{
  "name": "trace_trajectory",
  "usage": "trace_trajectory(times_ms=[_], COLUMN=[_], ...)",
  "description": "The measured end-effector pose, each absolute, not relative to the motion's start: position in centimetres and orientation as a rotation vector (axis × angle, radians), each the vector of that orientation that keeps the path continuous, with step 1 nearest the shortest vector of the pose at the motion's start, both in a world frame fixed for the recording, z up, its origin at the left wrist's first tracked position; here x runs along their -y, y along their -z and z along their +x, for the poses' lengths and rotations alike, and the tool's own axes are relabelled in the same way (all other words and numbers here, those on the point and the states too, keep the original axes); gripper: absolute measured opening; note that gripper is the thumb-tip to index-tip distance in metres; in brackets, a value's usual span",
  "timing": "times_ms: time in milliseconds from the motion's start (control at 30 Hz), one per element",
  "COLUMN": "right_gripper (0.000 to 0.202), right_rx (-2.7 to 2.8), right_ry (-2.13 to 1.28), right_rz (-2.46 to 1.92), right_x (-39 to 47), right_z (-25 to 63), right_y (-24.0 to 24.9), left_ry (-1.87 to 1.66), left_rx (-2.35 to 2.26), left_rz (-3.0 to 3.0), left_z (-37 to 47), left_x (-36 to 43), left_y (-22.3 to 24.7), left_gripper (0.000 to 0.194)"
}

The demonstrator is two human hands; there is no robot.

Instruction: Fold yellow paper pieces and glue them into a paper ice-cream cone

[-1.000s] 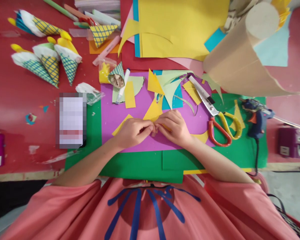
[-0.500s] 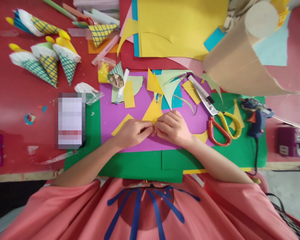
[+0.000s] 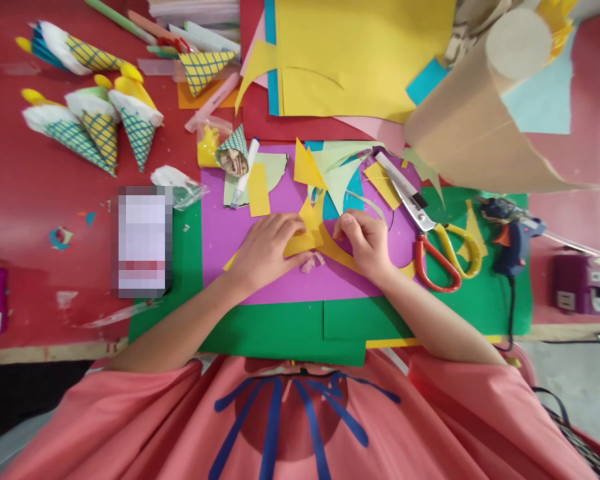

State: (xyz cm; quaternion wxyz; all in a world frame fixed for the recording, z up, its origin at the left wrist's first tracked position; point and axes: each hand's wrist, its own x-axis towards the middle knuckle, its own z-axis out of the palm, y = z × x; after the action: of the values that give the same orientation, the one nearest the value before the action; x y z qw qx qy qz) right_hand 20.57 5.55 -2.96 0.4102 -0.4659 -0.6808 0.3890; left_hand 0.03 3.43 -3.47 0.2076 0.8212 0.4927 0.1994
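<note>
My left hand (image 3: 270, 250) lies over the purple sheet (image 3: 220, 227), thumb and fingers apart around the left side of a yellow paper piece (image 3: 306, 241). Below that piece are small crumpled pinkish scraps (image 3: 312, 262), near my left thumb. To the right, my right hand (image 3: 364, 243) has its fingers curled in; whether they hold anything is hidden. A curved yellow strip (image 3: 343, 255) runs beside it. Farther right rest scissors (image 3: 423, 223) with one red and one yellow handle. Pale green offcuts (image 3: 336, 180) lie above my hands.
A glue gun (image 3: 513, 237) with its cord is at the right, below a large brown paper cone (image 3: 485, 127). Small patterned cones (image 3: 137, 130) lie upper left, above a blurred-out phone-like object (image 3: 141, 241). Stacked yellow sheets (image 3: 360, 60) are at the back.
My hands, earlier together at the centre, have moved apart. The left one has opened, the right one has shifted right, and the pinkish scraps between them now show clearly.
</note>
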Motion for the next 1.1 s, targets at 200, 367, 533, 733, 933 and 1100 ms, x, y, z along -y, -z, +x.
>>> trace_trajectory(times_ms=[200, 367, 533, 733, 933, 1100], right_gripper=[0.024, 0.016, 0.018, 0.016, 0.012, 0.009], right_rx=[1.746, 1.966, 1.919, 1.795, 1.629, 1.572], right_ry=[-0.94, -0.98, -0.921, -0.964, -1.128, -1.13], right_rz=[-1.166, -1.089, -1.088, -1.073, -1.059, -1.051], right_x=[-5.5, -5.0, -5.1, -5.6, -5.6, -5.7], right_z=[20.4, 20.3, 20.3, 20.5, 20.7, 20.7], right_y=[3.4, 3.7, 3.6, 3.9, 4.1, 3.8], left_ry=[-0.776, -1.033, -1.208, -1.208, -1.278, -1.238], left_rx=[-1.366, -1.505, -1.639, -1.565, -1.501, -1.58], left_rz=[2.121, 1.814, 1.635, 1.509, 1.343, 1.405], left_z=[-0.3, -0.6, -1.0, -1.2, -1.2, -1.1], left_x=[-3.6, -3.3, -3.8, -4.2, -4.2, -4.1], left_y=[3.1, 2.4, 3.4, 4.7, 4.4, 4.5], left_gripper=[0.015, 0.022, 0.029, 0.026, 0.025, 0.023])
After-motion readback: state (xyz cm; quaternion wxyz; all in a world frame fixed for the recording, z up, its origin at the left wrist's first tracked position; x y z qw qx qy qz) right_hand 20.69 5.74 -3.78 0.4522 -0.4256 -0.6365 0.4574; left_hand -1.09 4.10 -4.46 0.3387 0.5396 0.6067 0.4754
